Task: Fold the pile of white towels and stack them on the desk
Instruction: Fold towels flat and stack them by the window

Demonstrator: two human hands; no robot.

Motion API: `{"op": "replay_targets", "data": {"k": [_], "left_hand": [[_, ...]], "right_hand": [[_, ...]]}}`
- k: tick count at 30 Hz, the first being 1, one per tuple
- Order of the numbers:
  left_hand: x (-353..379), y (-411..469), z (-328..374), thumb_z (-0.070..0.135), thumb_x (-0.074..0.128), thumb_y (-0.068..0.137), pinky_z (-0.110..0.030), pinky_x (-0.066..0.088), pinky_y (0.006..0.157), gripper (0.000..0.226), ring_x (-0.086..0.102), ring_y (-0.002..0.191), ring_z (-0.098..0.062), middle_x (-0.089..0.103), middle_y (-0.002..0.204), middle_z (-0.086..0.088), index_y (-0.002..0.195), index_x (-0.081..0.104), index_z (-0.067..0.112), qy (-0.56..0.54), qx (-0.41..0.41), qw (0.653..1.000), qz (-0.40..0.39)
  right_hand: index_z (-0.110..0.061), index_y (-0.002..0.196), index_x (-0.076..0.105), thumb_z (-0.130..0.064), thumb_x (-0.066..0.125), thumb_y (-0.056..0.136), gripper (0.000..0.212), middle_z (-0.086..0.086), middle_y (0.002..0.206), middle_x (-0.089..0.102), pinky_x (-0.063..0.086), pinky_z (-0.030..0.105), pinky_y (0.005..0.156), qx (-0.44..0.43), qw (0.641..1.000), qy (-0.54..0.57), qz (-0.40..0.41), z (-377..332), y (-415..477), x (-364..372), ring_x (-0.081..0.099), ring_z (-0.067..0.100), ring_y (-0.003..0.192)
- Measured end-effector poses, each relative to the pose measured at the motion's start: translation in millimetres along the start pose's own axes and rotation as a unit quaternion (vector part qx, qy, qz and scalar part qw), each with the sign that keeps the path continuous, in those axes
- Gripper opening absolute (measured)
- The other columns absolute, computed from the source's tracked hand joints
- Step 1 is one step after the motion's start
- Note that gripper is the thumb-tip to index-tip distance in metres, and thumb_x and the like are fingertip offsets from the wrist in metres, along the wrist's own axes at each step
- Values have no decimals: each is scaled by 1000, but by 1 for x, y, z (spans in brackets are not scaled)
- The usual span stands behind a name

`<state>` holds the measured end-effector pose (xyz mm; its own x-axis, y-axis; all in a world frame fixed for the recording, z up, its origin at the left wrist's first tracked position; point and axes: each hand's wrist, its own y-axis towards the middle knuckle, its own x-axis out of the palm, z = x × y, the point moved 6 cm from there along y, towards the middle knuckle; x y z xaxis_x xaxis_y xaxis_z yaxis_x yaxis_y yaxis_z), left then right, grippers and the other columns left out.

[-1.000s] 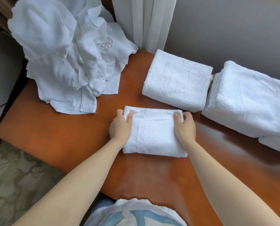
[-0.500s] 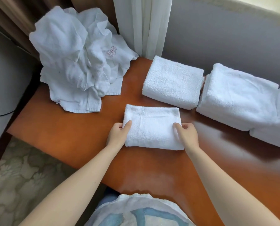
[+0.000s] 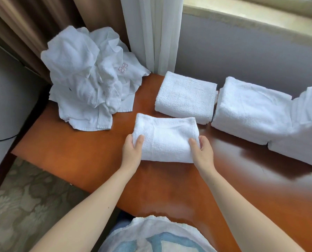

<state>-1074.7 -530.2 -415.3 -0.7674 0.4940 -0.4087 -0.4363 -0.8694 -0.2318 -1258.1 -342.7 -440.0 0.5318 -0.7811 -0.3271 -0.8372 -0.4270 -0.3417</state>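
Note:
A small folded white towel (image 3: 167,137) is at the middle of the wooden desk (image 3: 79,157), its near edge raised off the surface. My left hand (image 3: 132,151) grips its near left corner, thumb on top. My right hand (image 3: 202,151) grips the near right corner the same way. Behind it lies a folded towel (image 3: 185,96). To the right sits a thicker folded towel stack (image 3: 248,110). A crumpled pile of unfolded white towels (image 3: 89,79) sits at the far left corner.
More white cloth (image 3: 306,128) lies at the right edge. A sheer curtain (image 3: 151,33) hangs behind the desk, with a grey wall and window ledge (image 3: 251,20) to the right. Patterned carpet (image 3: 24,206) shows lower left.
Both hands slid from the towel's far corners to its near corners and lifted the near edge. The view tilted up, showing more wall and window.

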Motion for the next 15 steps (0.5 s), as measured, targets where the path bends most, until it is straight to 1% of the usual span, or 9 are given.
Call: {"op": "replay_targets", "data": {"k": [1,3,6,8,10,12,14,15], "left_hand": [[1,1,2,35,54,99,-13,39,56,28,41,67,-8,45,76,3,81,46,15,-3,6,1000,7],[2,3,3,33,55,99,-11,37,54,30,38,62,-4,42,72,5,77,42,18,-9,7,1000,16],[6,3,-2,31,56,99,-9,36,52,30,42,55,4,42,70,7,75,42,19,-19,-7,1000,17],[9,1,-9,29,55,100,-8,37,54,26,44,55,8,44,72,9,78,44,21,-11,-11,1000,14],[11,-3,-18,29,53,101,-7,38,56,18,48,61,9,47,76,10,88,47,18,4,-15,1000,15],[8,-8,-29,30,54,100,-11,40,59,16,52,70,2,53,83,10,99,50,14,19,-24,999,20],[5,-12,-43,30,55,99,-26,46,66,19,52,75,-8,54,85,7,104,51,13,45,-34,998,20],[3,-14,-48,31,55,99,-32,46,69,20,52,75,-12,54,85,5,104,51,12,60,-38,997,16]], "right_hand": [[-15,97,56,-37,55,94,23,-9,86,56,43,33,75,0,1000,0,4,0,1,0,52,11,79],[-17,92,55,-37,53,94,20,-9,82,55,43,34,73,0,1000,-5,12,1,1,0,51,11,75],[-18,93,51,-39,51,95,22,-9,83,53,42,35,74,11,1000,-27,9,8,0,0,50,12,76],[-20,88,47,-38,50,96,19,-12,79,48,39,34,71,11,999,-40,7,13,-3,0,45,10,72],[-19,82,43,-34,50,97,22,-11,72,42,36,33,64,6,999,-52,4,17,-6,1,40,10,65],[-15,84,44,-32,50,98,23,-7,72,44,35,34,62,13,997,-70,-8,22,-8,2,40,13,65],[-15,88,46,-32,49,98,20,-4,75,49,37,35,63,27,994,-102,-21,26,-10,4,45,15,68],[-16,90,47,-33,48,98,18,-4,77,51,38,35,63,34,992,-118,-25,29,-10,5,47,16,69]]}}
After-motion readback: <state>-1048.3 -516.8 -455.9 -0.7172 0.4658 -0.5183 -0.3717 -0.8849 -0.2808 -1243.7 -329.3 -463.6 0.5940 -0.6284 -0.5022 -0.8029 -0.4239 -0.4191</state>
